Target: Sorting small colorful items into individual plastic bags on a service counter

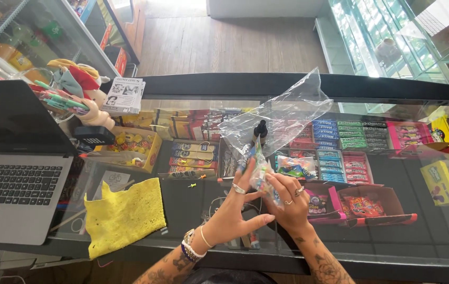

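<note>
Head view: right hand (pixel 290 197) is pinching the neck of a clear plastic bag (pixel 282 113), grip clamped on it just above some small colourful sweets (pixel 260 176), likely to keep them bunched at the bottom. Left hand (pixel 235 208) is cupping alongside, fingers spread and touching the bag, not clearly closed on it. Bag top is fanning up and away from the grip. Left of the grip, a yellow cloth (pixel 123 214) and laptop (pixel 16 173) are lying on the glass counter (pixel 424 231).

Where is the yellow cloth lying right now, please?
In the head view, the yellow cloth lies flat on the glass counter, between the laptop on its left and the left hand.
</note>
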